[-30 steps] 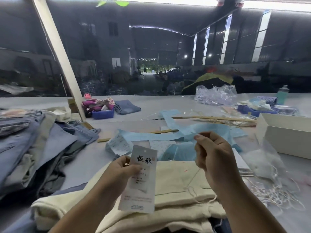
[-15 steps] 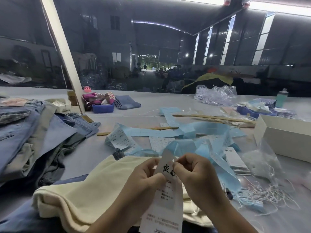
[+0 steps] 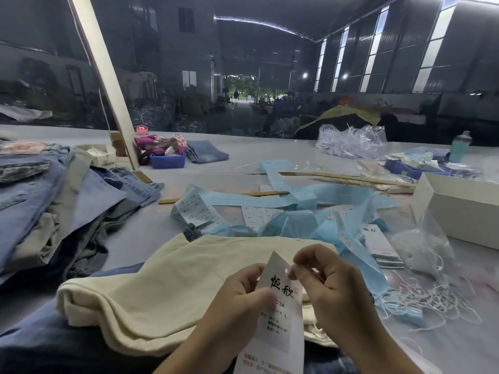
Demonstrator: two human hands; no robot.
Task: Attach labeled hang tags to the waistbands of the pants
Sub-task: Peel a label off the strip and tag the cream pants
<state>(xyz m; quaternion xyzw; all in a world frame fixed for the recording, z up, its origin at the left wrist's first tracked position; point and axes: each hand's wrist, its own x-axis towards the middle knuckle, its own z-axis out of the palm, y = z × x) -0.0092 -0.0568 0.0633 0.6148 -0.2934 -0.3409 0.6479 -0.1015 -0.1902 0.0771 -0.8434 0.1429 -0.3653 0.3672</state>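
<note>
Left hand (image 3: 237, 300) grip closed, pinching tag (image 3: 280, 314) edge. Right hand (image 3: 324, 282) fingertips pinched tight at tag hole, above cream pants (image 3: 162, 287).

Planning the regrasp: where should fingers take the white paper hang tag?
Pinch the white paper hang tag by its long left edge at mid-height, coming from the left, as the left hand does. This keeps the punched hole near the top free for the right hand.
</note>
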